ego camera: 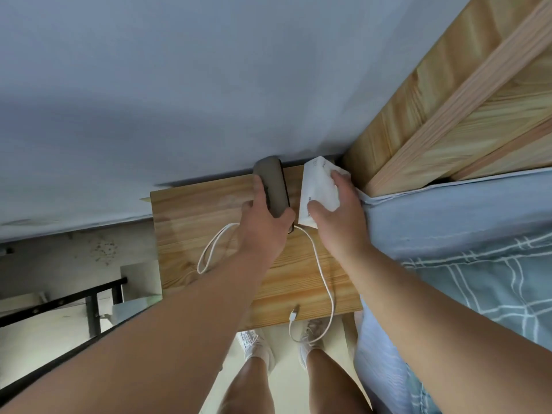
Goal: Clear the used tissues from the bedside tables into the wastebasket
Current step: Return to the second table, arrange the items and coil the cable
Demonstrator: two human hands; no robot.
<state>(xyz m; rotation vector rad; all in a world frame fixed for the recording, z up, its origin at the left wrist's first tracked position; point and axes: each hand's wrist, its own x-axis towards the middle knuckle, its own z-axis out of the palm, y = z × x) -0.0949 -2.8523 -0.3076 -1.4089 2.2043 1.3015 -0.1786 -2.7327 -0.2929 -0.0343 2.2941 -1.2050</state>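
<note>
The left hand [263,222] is curling around a dark grey case [273,189] near the bedside table's [191,222] back edge; the right hand [337,216] is gripping a white tissue pack [316,186] at the back right corner, beside the bed [466,234]; a white cable [324,282] is trailing over the front edge.

No text can be read anywhere; the white tissue pack [319,191] under the right hand [337,222] carries a few small dark printed marks near its upper and lower edges, but they are too blurred to make out. The grey case [273,186] in the left hand [263,231] shows no lettering.
</note>
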